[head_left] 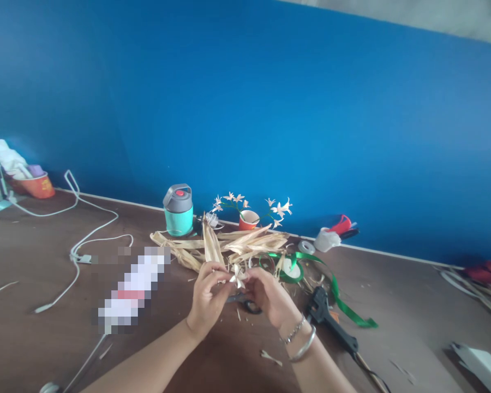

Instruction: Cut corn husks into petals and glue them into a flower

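Observation:
Between my two hands, above the brown table, is a small white flower (238, 277) with pointed petals. The fingertips of my left hand (208, 299) pinch it from the left. My right hand (270, 297), with bracelets at the wrist, is closed on its right side. Dry husks (249, 243) lie just behind the hands. Below them is a pair of dark scissors (251, 307), partly hidden. Farther back, an orange cup (249, 220) holds green stems with similar flowers (282, 208).
A black glue gun (331, 319) and green ribbon (346, 311) lie at the right. White tape (306, 247) is behind them. A turquoise container (179, 218) stands back left, near white cables (76, 245). A blue wall (245, 98) rises behind the table (155, 349).

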`<state>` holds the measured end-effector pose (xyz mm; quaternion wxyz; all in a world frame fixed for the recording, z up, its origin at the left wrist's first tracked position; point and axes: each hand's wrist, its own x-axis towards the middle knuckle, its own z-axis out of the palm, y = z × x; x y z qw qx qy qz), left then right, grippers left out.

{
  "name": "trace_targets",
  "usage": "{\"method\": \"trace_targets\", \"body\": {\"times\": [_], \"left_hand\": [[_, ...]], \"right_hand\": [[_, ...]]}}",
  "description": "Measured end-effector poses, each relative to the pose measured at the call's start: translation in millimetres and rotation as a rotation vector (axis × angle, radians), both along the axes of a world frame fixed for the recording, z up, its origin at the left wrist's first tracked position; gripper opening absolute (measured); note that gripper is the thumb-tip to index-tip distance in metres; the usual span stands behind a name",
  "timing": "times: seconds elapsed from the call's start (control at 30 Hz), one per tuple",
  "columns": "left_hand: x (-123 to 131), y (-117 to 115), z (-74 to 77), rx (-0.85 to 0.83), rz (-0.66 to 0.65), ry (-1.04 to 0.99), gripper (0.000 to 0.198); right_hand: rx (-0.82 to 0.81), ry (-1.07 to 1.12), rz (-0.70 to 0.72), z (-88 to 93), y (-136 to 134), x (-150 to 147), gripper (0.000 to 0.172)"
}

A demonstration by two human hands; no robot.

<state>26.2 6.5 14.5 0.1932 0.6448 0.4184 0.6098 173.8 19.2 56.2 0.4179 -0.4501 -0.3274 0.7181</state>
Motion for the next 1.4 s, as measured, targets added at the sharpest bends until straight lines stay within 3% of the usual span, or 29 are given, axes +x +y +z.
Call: {"method": "trace_targets", "body": {"times": [0.13, 0.33, 0.43, 0.6, 0.77, 0.9, 1.03, 1.4], "left_hand": [[-1.7, -0.9, 0.8, 0.023, 0.044, -0.01, 0.007], [-0.8, 0.4, 2.3, 0.033, 0.042, -0.052, 0.006], [1.4, 0.5, 2.3, -0.015, 0.008, -0.12, 0.008], [3.5, 0.1, 4.2, -0.144, -0.043, -0.199, 0.01], [2.0, 3.1, 3.8, -0.159, -0.034, -0.184, 0.01], [2.5, 4.0, 0.9, -0.192, -0.099, -0.193, 0.012], [3.7, 3.8, -0.7, -0.191, -0.176, -0.222, 0.01], [2.7, 4.1, 0.7, -0.203, -0.233, -0.23, 0.01]], "right_hand": [[-0.001, 0.021, 0.063, 0.8, 0.6, 0.6, 0.028], [0.046, 0.023, 0.122, 3.2, -3.2, -0.4, 0.015], [0.017, 0.053, 0.147, 5.3, -3.9, -2.0, 0.017], [0.004, 0.085, 0.117, 6.1, -2.7, -3.5, 0.022], [-0.002, 0.057, 0.086, 5.4, -3.7, -4.2, 0.02], [0.005, 0.004, 0.04, 3.9, -4.6, -5.6, 0.025], [0.069, -0.034, 0.008, 2.5, -4.7, -5.9, 0.016], [0.057, -0.033, -0.011, 3.5, -5.0, -5.1, 0.014]]}}
